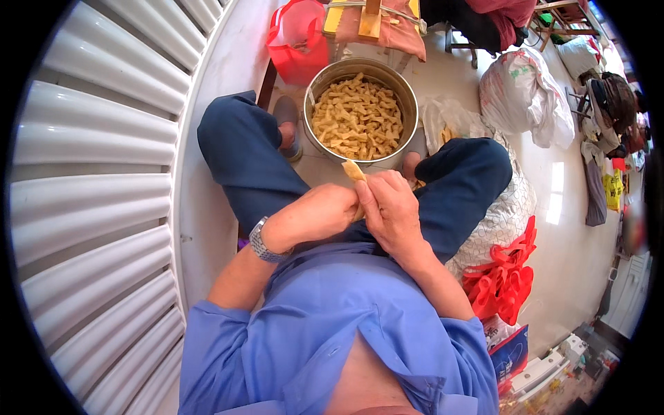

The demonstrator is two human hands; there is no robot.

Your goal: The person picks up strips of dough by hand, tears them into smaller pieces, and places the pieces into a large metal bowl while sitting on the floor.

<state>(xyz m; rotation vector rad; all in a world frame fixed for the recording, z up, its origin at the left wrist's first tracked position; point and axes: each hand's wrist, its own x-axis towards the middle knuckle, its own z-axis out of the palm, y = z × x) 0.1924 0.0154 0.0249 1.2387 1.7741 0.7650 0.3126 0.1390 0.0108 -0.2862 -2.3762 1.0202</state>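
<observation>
Both my hands meet in front of my lap around a pale yellow-tan elongated piece (353, 170), whose exact kind I cannot make out. My right hand (394, 213) pinches it between thumb and fingers, with its tip sticking up past them. Curled fingers of my left hand (319, 213), below a metal-banded wristwatch, close on its lower end, mostly hidden. Just beyond the hands, between my feet, stands a round metal pot (413, 104). Many knobbly pieces (356, 117) of similar colour lie in it.
A red bag (299, 41) and a small stand (408, 34) draped with orange cloth are beyond the pot. White ribbed panels (97, 124) line the left. At right lie a stuffed white plastic bag (526, 93), a patterned sack (494, 214) and a red bag (503, 273).
</observation>
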